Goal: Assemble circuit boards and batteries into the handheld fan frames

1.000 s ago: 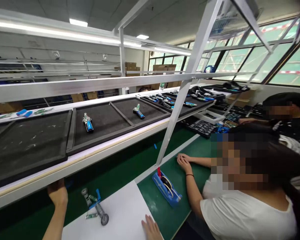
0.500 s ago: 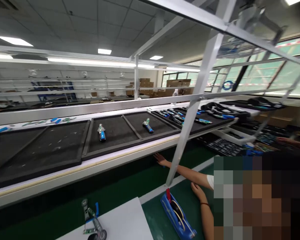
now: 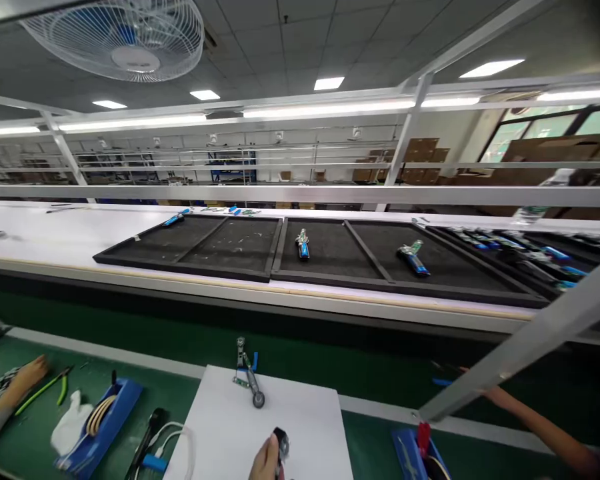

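Observation:
At the bottom edge, over the white board, shows what seems to be my left hand. Its fingers are closed on a black-and-silver part with a rounded metal face; its lower end is cut off by the frame. Beyond it, at the board's far edge, lies an assembly of jointed metal arms with round ends, a green circuit board and a blue strip. A white cable and a blue plug lie left of the board. My right hand is out of view.
Blue tape dispensers flank the board. Green-handled pliers lie near a co-worker's hand at left. Another person's arm reaches in behind the slanted post. Black trays holding blue-handled assemblies line the raised shelf.
My view has swung left, so the board and trays sit further right or nearer the middle. A hand holding the black-and-silver part now shows; the person at right has mostly left the view.

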A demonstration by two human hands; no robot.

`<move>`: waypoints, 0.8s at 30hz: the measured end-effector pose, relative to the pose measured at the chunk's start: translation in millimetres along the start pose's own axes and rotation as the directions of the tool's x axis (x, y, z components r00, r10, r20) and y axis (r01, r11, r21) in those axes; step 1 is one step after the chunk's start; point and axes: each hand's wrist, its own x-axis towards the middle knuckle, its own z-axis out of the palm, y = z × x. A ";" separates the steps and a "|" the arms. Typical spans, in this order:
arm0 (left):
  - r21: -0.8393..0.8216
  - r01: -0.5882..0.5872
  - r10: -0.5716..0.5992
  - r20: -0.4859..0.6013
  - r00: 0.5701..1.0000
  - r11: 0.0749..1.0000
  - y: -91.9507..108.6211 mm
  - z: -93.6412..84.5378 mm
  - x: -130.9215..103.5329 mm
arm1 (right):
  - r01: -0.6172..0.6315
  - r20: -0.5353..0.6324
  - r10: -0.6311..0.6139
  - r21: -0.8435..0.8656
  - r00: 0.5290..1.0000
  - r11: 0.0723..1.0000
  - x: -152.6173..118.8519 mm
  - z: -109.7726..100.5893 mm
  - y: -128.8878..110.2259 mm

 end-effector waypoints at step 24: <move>-0.498 -0.105 0.364 0.459 0.810 0.861 150.3 9.8 15.4 | 0.056 -0.301 0.135 0.548 0.944 0.834 10.6 -2.8 -31.2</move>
